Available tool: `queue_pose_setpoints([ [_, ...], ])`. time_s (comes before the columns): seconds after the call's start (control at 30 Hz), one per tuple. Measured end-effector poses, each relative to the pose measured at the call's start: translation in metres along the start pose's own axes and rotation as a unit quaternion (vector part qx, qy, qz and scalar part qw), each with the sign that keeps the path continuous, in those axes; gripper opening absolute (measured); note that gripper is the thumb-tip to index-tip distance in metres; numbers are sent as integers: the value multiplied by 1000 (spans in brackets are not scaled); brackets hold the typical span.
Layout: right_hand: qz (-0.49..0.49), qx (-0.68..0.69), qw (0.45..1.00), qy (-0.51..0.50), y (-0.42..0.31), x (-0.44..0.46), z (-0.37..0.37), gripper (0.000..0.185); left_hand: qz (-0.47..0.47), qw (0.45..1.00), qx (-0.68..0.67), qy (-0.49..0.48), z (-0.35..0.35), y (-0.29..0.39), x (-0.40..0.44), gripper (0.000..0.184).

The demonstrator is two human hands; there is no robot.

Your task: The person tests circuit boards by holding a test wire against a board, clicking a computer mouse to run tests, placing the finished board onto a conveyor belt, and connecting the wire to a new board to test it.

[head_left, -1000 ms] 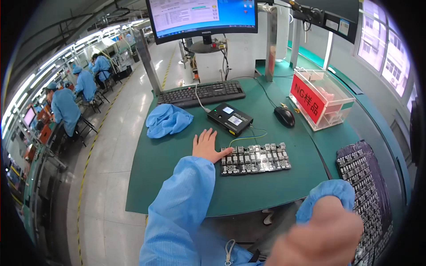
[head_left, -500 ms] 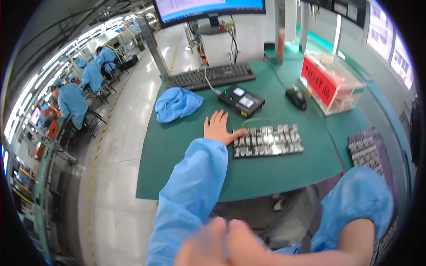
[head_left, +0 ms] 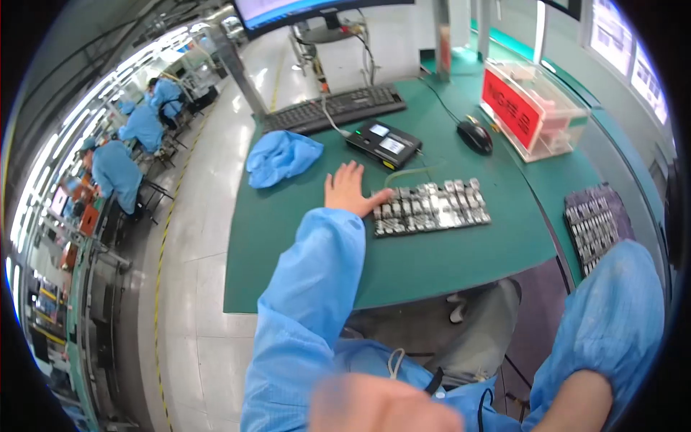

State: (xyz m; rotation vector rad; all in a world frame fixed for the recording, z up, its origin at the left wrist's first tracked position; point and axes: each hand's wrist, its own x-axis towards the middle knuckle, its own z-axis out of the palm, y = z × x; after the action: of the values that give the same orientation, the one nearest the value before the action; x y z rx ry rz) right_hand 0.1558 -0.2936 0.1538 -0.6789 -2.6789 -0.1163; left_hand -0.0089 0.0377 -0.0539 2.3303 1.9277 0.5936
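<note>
My left hand [head_left: 349, 191] lies on the green mat with its fingers spread. Its thumb rests on the upper left corner of a flat panel [head_left: 432, 209] set with rows of shiny silvery parts. A thin greenish cable runs near that panel toward a black device with two small lit screens [head_left: 386, 142]. My right hand [head_left: 385, 405] is very close to the camera at the bottom of the view. It is blurred and cut off by the frame, with its fingertips hidden, so whether it holds anything does not show.
Left of the device lies a crumpled blue cloth [head_left: 283, 158]. Behind are a black keyboard [head_left: 335, 109] and a monitor [head_left: 309, 13]. A mouse [head_left: 474, 136] and a clear box with a red label [head_left: 536, 111] stand right. A second panel [head_left: 594, 225] lies far right. Co-workers [head_left: 115, 169] sit at left.
The view has shifted slightly, so the table sits higher. My left hand keeps its place at the panel's corner. My right hand has moved lower and a little right in view.
</note>
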Motion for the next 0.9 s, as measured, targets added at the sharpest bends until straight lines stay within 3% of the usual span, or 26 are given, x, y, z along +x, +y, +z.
queue_pose_setpoints([
  [0.17, 121, -15, 989, -84, -8, 31, -5, 13, -10, 999, 13, -34, 1, -1, 6, 101],
  [0.4, 178, -59, 959, -210, -24, 36, -2, 20, -28, 999, 6, -25, -3, -6, 5, 103],
  [0.5, 210, -68, 942, -253, -1, 34, 4, 22, -17, 999, 33, -23, -2, -1, 6, 96],
  [0.7, -98, -29, 987, -121, 116, 41, 56, 7, -9, 1000, 21, -8, 2, -1, 4, 95],
  [0.77, -220, -29, 972, -74, 140, 129, 71, 9, 9, 1000, 12, 22, 9, -11, 6, 94],
  [0.8, -187, -121, 972, -72, 169, 131, 79, 9, 24, 998, 28, 60, 16, -11, 2, 96],
  [0.83, -153, -212, 963, -67, 209, 125, 89, 11, 16, 1000, -7, 5, 37, -26, 19, 97],
  [0.87, -146, -105, 984, -6, 260, 122, 106, 15, 9, 998, -42, -50, 52, -37, 35, 98],
  [0.9, -139, -157, 977, 39, 301, 110, 106, 14, 0, 1000, -14, -28, 26, -20, 22, 98],
])
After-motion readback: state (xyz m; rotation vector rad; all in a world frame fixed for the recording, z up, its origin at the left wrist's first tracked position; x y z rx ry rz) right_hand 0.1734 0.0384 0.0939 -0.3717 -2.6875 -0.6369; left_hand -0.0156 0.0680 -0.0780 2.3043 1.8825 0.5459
